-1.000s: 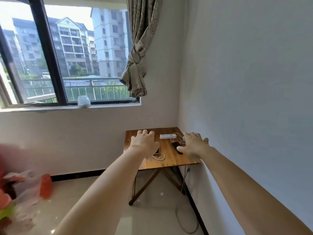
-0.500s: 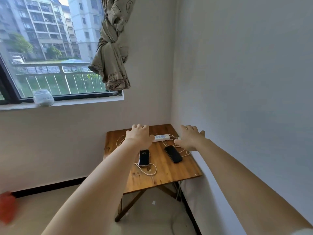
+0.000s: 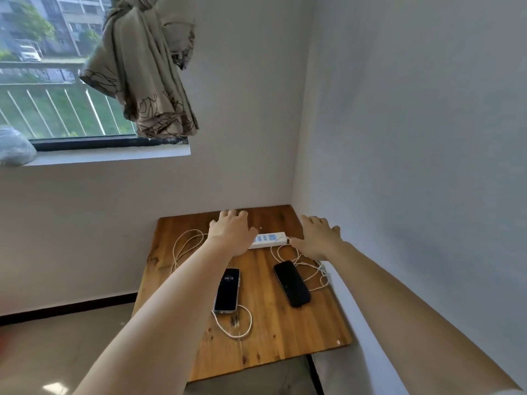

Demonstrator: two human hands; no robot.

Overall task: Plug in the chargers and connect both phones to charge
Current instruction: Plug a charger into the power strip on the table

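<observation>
Closer now over the square wooden table (image 3: 273, 349), the left hand (image 3: 232, 233) and right hand (image 3: 318, 238), fingers spread and empty, flank the white rectangular power strip (image 3: 269, 239), two dark phones (image 3: 227, 290) lying nearer.

Both forearms bare, no watch/rings (white sleeve edge (image 3: 510, 392) bottom right).

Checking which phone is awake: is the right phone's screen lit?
No, the right phone is dark; only the left phone shows a clock.
</observation>
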